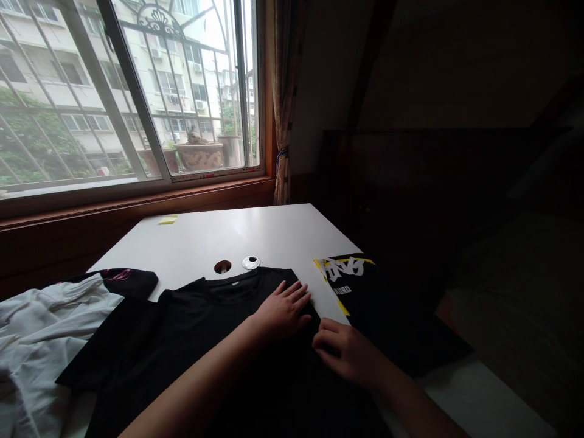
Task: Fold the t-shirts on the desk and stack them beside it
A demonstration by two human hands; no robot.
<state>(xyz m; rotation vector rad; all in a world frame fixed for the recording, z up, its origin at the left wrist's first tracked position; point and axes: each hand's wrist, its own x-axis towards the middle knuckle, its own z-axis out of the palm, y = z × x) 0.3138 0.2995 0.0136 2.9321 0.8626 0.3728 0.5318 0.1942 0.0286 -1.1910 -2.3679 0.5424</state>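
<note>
A black T-shirt (201, 340) lies spread on the white table, its neckline toward the window. My left hand (283, 309) rests flat on the shirt's right shoulder with the fingers stretched out. Just to its right, my right hand (344, 350) is closed at the shirt's right sleeve edge, fingers curled as in a pinch. The bit of cloth between those fingertips is mostly hidden in shadow.
White clothing (41, 340) with a black printed piece lies heaped at the left. Another black garment (387, 322) with yellow edging and white lettering is at the right. A yellow paper (168, 219), a round hole (222, 267) and a round cap (250, 263) show on the table (255, 228).
</note>
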